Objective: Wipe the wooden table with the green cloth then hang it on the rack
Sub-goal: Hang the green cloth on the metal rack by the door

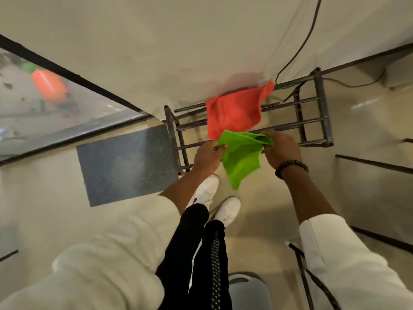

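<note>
Since the green cloth [242, 154] is light, limp and sags wherever unsupported, we pinch it at its upper corners, left hand [206, 155] closed on one and right hand [282, 149] on the other. It hangs at the front bar of the rack [323, 108], just below the red cloth [233, 110]. Its top edge runs along that bar, and its long axis points down to a loose tip.
</note>
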